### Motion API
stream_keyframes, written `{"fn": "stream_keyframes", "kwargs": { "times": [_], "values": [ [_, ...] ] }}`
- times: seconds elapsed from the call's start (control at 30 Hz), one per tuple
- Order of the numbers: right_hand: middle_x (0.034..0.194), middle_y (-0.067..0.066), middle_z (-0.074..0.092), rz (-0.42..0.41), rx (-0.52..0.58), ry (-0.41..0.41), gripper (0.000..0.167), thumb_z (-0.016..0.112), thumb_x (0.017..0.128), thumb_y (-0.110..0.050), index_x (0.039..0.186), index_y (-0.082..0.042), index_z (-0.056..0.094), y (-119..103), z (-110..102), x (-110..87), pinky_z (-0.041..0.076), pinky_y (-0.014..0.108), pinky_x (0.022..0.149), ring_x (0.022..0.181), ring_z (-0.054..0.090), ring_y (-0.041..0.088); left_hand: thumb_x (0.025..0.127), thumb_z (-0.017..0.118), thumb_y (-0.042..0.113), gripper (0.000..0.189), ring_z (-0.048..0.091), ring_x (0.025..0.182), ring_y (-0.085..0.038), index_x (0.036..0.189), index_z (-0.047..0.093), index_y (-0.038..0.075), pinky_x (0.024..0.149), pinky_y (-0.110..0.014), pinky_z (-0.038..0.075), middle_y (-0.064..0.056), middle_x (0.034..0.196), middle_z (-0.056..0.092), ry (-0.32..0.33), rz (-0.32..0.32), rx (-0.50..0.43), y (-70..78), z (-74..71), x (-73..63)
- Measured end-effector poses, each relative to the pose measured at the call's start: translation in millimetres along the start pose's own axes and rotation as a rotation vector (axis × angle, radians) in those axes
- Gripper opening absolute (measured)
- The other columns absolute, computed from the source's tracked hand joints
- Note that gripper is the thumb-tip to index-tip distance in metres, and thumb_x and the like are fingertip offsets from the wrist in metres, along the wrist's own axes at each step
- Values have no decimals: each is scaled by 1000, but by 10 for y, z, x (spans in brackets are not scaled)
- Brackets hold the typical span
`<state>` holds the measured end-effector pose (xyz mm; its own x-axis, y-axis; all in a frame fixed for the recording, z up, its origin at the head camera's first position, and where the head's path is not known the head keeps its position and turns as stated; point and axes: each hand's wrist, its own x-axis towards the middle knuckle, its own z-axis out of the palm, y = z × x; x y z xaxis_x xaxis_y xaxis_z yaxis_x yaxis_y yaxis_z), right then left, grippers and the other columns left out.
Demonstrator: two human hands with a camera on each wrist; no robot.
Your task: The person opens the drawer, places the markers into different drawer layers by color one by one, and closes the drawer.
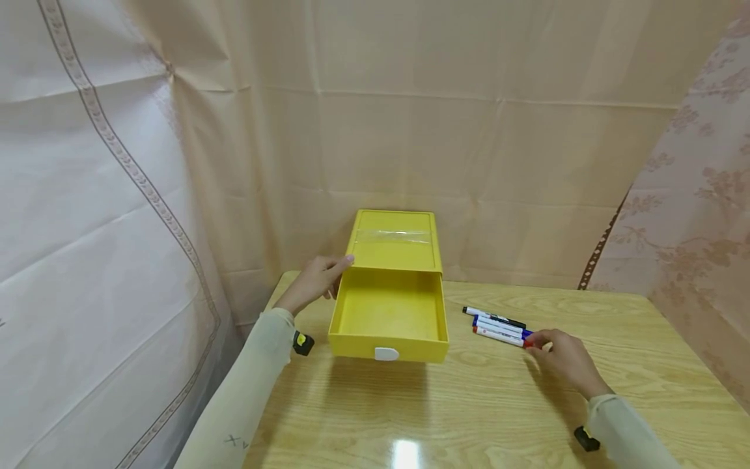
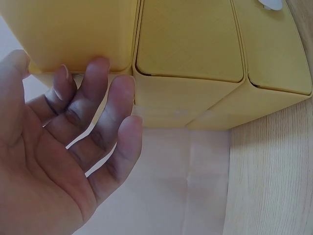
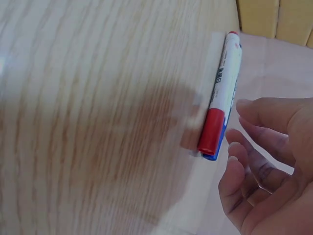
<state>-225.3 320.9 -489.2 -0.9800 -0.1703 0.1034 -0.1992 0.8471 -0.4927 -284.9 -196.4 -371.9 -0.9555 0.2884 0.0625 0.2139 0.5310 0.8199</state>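
A yellow drawer box stands on the table, its top drawer pulled out and bare inside. Beside the box's upper left edge is my left hand, thumb at the top corner. The left wrist view shows that hand with fingers loosely bent at the yellow side. To the right lie a red marker, a blue marker and a black marker, side by side. My right hand is at their cap ends; in the right wrist view, thumb and fingers are parted beside the red marker, gripping nothing.
The wooden table carries the box and markers. A beige cloth hangs right behind the box. A white cloth hangs on the left, a flowered one on the right. The pulled-out drawer juts forward above the tabletop.
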Motion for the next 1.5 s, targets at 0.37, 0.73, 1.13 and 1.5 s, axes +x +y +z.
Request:
{"fn": "stream_keyframes", "kwargs": {
  "times": [0.37,0.73,1.13,1.5],
  "values": [
    [95,9,72,26,2,-18,20,76,93,-11,111,-3,75,91,26,2,45,33,60,73,58,17,101,44,69,71,64,71,-39,89,69,4,73,-58,57,-13,73,63,3,-6,-9,-11,2,-5],
    [85,5,71,44,-25,-38,26,76,93,-15,113,1,70,234,52,5,49,38,63,71,61,17,101,44,69,70,64,79,-49,92,70,5,64,-41,56,-12,74,64,3,-1,-5,-34,4,4],
    [78,-1,64,-59,-106,19,15,81,87,-12,98,-3,78,273,116,41,42,35,61,69,50,16,101,45,68,68,65,75,-44,90,69,5,66,-44,57,-13,75,64,7,-7,-24,-34,17,11],
    [85,3,67,-34,-97,-22,18,82,86,-12,101,-1,78,232,97,40,50,42,66,74,57,17,101,44,69,71,64,72,-42,89,68,3,63,-39,56,-12,74,63,5,-5,-21,-25,16,14]
  ]
}}
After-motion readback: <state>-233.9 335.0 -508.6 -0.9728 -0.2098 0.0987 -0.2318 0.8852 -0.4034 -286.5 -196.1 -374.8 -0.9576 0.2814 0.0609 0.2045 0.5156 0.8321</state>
